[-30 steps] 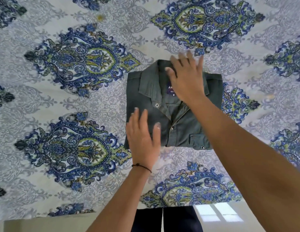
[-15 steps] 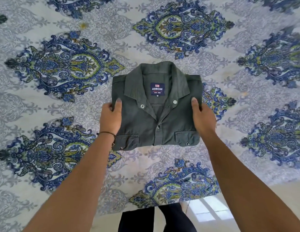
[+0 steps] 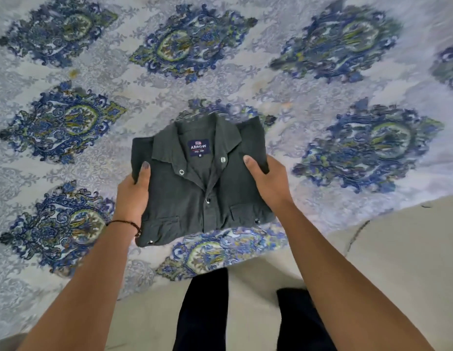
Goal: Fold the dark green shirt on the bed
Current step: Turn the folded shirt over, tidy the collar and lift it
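Holding the folded dark green shirt (image 3: pixel 195 193) by its 2 side edges, the person has it over the near part of the bed sheet (image 3: pixel 68 158), close to where the bed gives way to the beige floor (image 3: pixel 397 249). The left hand (image 3: pixel 133 196) pinches the left edge and the right hand (image 3: pixel 268 183) pinches the right edge. Each thumb lies flat on top of the cloth, while the other fingers go under the bundle and are hidden. Whether the shirt rests on the sheet or hangs just above it, I cannot tell. It reads as a neat rectangle, with the collar (image 3: pixel 169 148) away from the person, the ARROW label (image 3: pixel 199 148) showing in the neck and 2 chest pockets (image 3: pixel 164 221) along the near edge.

The folding looks essentially finished, so the step in hand is probably squaring or placing the bundle. To do that well, both hands should hold at matching points along the sides, so the layers underneath do not slide out. The near left corner (image 3: pixel 144 243) sits lower in the view than the right one, so the bundle seems slightly turned or tipped. Support from beneath there would stop the hem from drooping open. Pressure should be gentle, since a hard pinch would crease the front. If the shirt is set down, lowering it flat and drawing the fingers out sideways should leave the folds intact.
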